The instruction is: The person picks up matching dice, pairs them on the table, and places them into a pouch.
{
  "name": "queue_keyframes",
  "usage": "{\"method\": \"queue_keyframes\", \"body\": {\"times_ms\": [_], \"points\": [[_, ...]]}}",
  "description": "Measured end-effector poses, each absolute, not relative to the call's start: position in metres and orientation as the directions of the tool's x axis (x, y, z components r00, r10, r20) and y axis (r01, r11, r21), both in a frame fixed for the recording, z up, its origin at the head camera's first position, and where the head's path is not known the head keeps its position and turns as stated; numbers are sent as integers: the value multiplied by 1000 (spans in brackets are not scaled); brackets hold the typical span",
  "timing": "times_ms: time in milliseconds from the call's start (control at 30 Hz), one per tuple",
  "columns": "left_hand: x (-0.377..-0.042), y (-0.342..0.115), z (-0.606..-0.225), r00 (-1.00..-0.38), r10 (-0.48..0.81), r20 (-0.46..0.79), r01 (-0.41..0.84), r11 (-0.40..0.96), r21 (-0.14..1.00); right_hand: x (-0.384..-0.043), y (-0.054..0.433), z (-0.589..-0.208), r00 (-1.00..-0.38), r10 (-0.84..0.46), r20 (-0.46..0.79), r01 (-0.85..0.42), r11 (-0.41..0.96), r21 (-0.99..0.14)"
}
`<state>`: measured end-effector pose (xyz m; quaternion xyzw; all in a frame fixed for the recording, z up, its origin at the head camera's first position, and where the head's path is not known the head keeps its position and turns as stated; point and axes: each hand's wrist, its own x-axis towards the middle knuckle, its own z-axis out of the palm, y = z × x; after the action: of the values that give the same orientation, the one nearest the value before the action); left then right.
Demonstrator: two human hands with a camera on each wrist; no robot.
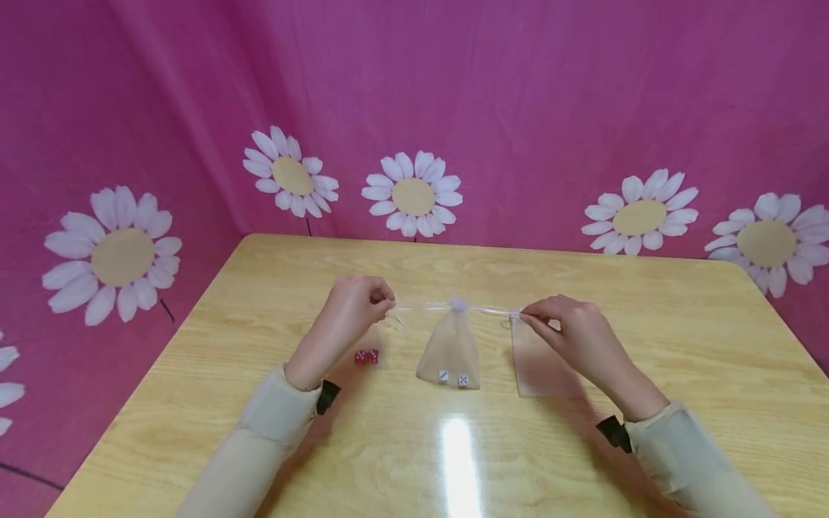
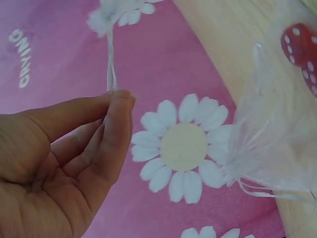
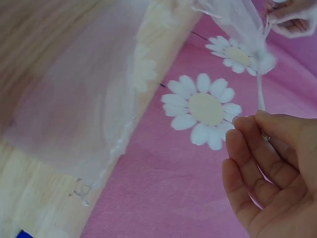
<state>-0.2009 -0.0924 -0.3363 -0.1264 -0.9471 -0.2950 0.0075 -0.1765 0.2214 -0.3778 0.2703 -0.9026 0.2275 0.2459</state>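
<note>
A sheer white drawstring pouch (image 1: 448,345) with two white dice (image 1: 463,380) at its bottom stands in the middle, its neck gathered tight. My left hand (image 1: 355,301) pinches the drawstring end on the left between thumb and fingertips. On the other side my right hand (image 1: 573,327) pinches the opposite drawstring (image 3: 260,91). Both strings run taut and nearly level from the pouch's neck. Beside my left wrist lies another sheer pouch (image 2: 277,134) holding red dice (image 1: 366,357). Partly under my right hand is a flat sheer pouch (image 1: 537,367); no dice show in it.
Everything lies on a light wooden table (image 1: 680,309). A pink cloth (image 1: 518,108) printed with white daisies rises along the table's back and left edges. A blue corner of something (image 3: 24,234) shows at the bottom of the right wrist view.
</note>
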Motion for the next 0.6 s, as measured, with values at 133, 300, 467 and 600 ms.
{"method": "queue_keyframes", "body": {"times_ms": [133, 300, 467, 600], "points": [[-216, -83, -340, -972, 235, 30, 214, 817, 536, -190, 218, -380, -786, -388, 482, -560, 777, -288], [-230, -72, -349, -976, 219, 2, 186, 819, 543, -202, 214, -383, -846, -383, 371, -498, 817, -290], [-239, -66, -357, -971, 237, 18, 215, 845, 489, -211, 210, -387, -866, -379, 325, -474, 829, -296], [-243, -63, -359, -964, 264, 15, 242, 857, 455, -216, 207, -389, -871, -380, 310, -470, 828, -305]]}}
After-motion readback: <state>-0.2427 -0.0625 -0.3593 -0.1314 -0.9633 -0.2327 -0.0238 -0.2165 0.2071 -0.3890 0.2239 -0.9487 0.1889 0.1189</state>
